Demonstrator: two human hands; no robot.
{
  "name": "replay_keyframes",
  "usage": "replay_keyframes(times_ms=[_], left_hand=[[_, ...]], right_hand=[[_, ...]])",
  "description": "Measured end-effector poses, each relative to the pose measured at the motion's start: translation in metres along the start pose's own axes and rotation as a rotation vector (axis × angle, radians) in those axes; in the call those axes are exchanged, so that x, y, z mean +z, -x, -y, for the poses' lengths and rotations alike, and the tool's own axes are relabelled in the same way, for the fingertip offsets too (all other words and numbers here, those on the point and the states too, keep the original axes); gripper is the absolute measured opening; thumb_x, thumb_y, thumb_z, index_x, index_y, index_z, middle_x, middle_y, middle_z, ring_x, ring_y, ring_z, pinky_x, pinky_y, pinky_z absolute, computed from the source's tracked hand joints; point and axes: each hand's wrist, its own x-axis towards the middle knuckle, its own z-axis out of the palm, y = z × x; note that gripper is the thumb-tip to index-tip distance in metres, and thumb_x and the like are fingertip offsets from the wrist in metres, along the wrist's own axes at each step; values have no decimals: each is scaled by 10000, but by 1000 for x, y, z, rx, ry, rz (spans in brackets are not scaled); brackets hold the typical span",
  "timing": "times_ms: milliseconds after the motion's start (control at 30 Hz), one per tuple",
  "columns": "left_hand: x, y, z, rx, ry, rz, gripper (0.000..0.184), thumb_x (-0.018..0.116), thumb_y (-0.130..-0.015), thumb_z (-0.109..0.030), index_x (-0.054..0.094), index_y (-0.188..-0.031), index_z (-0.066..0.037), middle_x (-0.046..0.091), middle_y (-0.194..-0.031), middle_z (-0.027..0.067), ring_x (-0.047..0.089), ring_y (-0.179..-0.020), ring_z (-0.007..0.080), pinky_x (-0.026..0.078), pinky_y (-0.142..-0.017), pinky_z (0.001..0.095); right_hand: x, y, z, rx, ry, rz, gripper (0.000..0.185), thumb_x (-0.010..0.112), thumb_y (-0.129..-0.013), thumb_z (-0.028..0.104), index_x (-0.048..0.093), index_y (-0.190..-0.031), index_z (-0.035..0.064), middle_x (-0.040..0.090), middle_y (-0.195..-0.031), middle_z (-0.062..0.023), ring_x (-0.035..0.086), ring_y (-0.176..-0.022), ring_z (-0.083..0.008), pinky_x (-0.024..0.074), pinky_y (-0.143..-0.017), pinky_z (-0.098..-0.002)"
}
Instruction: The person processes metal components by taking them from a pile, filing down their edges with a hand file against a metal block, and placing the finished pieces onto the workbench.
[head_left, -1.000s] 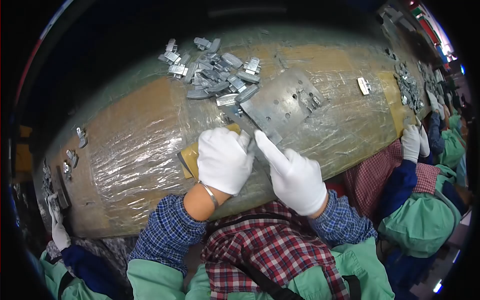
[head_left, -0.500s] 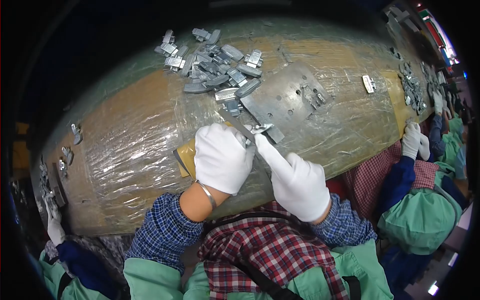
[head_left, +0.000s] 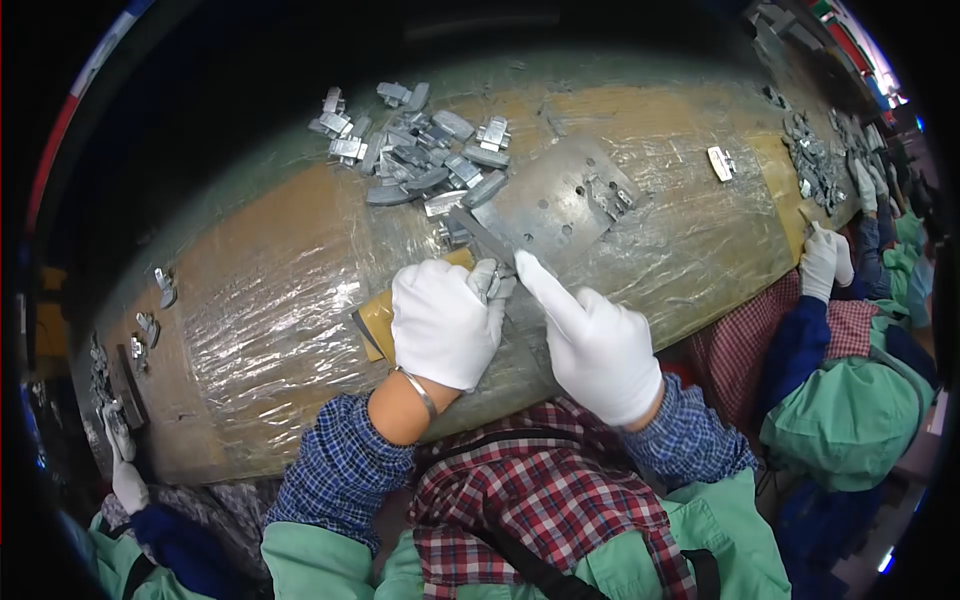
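My left hand (head_left: 445, 325), in a white glove, is closed with a small grey metal casting (head_left: 489, 280) pinched at its fingertips. My right hand (head_left: 605, 352), gloved too, has its index finger stretched along a narrow flat file (head_left: 484, 234); the other fingers are curled under and partly hidden. The file slants up and left, and its near end meets the casting between both hands. Just beyond the file lies a flat metal plate (head_left: 545, 205) with holes and a small raised fixture (head_left: 610, 197). A yellow-brown pad (head_left: 376, 318) shows beside my left hand.
Several castings lie in a heap (head_left: 410, 150) at the back. A single casting (head_left: 721, 164) rests to the right, with another heap (head_left: 815, 165) farther along. Loose castings (head_left: 164, 288) lie on the left. Co-workers' gloved hands (head_left: 820, 262) show at both sides of the film-covered table (head_left: 260, 330).
The casting has turned and drawn closer into my left fingers. The file now shows more of its length toward the upper left. The view has shifted slightly.
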Motion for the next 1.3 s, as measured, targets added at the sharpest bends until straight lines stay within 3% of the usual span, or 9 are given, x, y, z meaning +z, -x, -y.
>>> replay_keyframes(times_ms=[233,367,467,700,767,867,967,1067,1300], left_hand=[[0,4,4,-74,36,85,161,765,-867,-225,737,-885,-68,604,-689,147,608,-704,389,459,-664,509],[-4,-2,-4,-27,-29,35,178,767,-879,-243,749,-831,-72,591,-645,145,609,-669,385,460,-646,508],[-9,-5,-7,-123,22,101,181,772,-876,-254,752,-841,-78,579,-638,150,598,-659,385,458,-649,507],[-5,-10,1,-13,-13,111,192,803,-828,-268,740,-854,-88,565,-677,148,564,-675,383,453,-684,498],[2,-6,2,38,-58,44,198,817,-797,-260,731,-836,-87,570,-717,138,567,-710,372,452,-702,487],[0,-4,1,57,-51,104,205,827,-766,-236,705,-831,-86,567,-761,128,565,-753,360,449,-723,477],[7,-1,-2,62,-84,10,225,835,-740,-215,682,-831,-78,562,-750,129,565,-752,362,450,-720,480],[9,0,-2,5,-89,56,230,837,-729,-207,667,-817,-80,558,-755,127,563,-756,362,448,-710,478],[1,-2,-3,46,-64,59,197,811,-790,-199,650,-786,-84,547,-691,118,561,-700,349,435,-671,479]], right_hand=[[-15,38,8,-27,63,105,685,657,-855,75,585,-1516,240,462,-640,-43,570,-471,-231,486,-451,-381],[1,-2,-3,-1,7,2,674,642,-880,72,563,-1527,243,516,-658,-64,596,-495,-260,512,-476,-397],[6,-4,-14,39,-100,-52,689,646,-879,59,550,-1538,237,522,-666,-73,604,-515,-278,527,-504,-400],[17,10,-19,35,-155,-60,725,654,-824,39,579,-1523,214,481,-662,-52,566,-493,-254,487,-477,-401],[8,28,-13,50,-87,4,734,649,-819,39,576,-1526,217,464,-657,-49,551,-477,-242,477,-466,-392],[2,49,-8,73,-56,65,736,639,-820,46,571,-1531,221,450,-660,-43,530,-455,-226,463,-451,-382],[8,25,-11,59,-16,40,725,644,-833,63,567,-1534,229,462,-663,-48,538,-457,-229,470,-451,-381],[16,6,-10,52,-24,-15,725,647,-843,76,555,-1543,236,468,-665,-53,546,-461,-231,474,-452,-382],[7,41,-3,58,6,83,751,647,-849,86,516,-1572,241,484,-678,-54,553,-468,-231,476,-456,-384]])
